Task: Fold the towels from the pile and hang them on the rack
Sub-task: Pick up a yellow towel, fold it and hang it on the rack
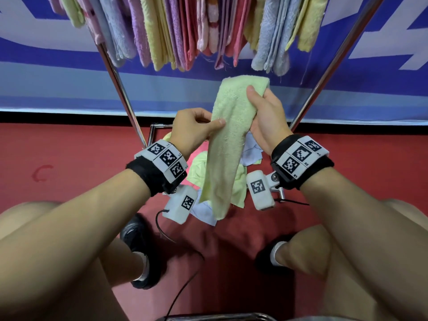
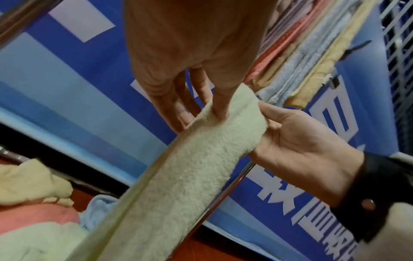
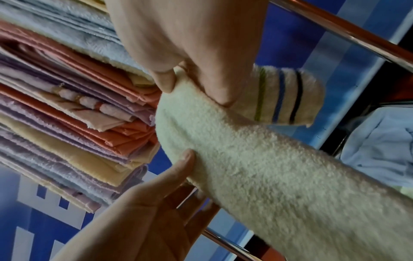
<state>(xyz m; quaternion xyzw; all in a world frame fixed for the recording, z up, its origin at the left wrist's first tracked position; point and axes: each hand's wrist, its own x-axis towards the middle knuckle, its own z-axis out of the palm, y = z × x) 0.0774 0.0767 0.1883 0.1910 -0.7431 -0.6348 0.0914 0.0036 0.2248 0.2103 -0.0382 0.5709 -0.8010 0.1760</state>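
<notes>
Both hands hold one folded green towel (image 1: 228, 144): right hand (image 1: 266, 117) pinching its top, left hand (image 1: 192, 128) pinching mid-edge.

I'm in a staged indoor space, not a home. A printed blue banner (image 1: 58, 72) with large white characters backs the metal rack (image 1: 120, 89). Red floor (image 1: 69, 158) underfoot.

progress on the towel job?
Done: many folded towels hang on the rack. In hand: a green towel, folded into a long strip, gripped near its top by the right hand and pinched by the left hand. Left: a small pile on the floor.
</notes>
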